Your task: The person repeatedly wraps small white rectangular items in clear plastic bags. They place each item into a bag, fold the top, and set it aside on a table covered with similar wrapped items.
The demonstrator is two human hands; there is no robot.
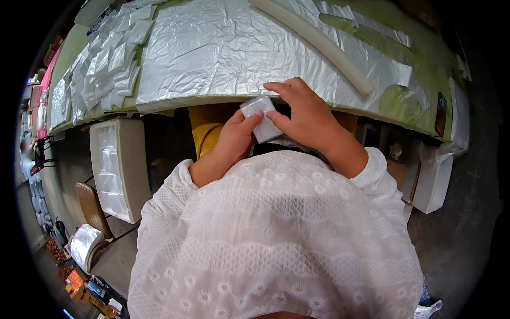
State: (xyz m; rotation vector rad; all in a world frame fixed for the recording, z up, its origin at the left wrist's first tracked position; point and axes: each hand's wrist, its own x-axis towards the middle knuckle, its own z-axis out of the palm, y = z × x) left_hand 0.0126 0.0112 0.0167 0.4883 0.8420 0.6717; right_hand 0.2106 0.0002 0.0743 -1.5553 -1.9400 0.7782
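Both hands meet at the near edge of the surface (175,102), just in front of the person's chest. The left hand (231,141) and the right hand (303,114) share a small white packet (261,119), a flat, roughly square piece in clear wrapping. The left hand's grip is narrow, its thumb pressed on the packet's near face with the fingers behind it. The right hand's grip is closed on the packet from above and from the right, its fingers curled over the top edge. The packet is held in the air, tilted, just below the rim of the surface.

A large sheet of crinkled silvery plastic (223,48) covers the surface. A long pale tube (319,45) lies across it at a slant. A pile of small clear bags (103,66) lies at the left end. Below the surface, to the left, stands a white foam box (119,170), and a white bag (433,178) stands to the right.
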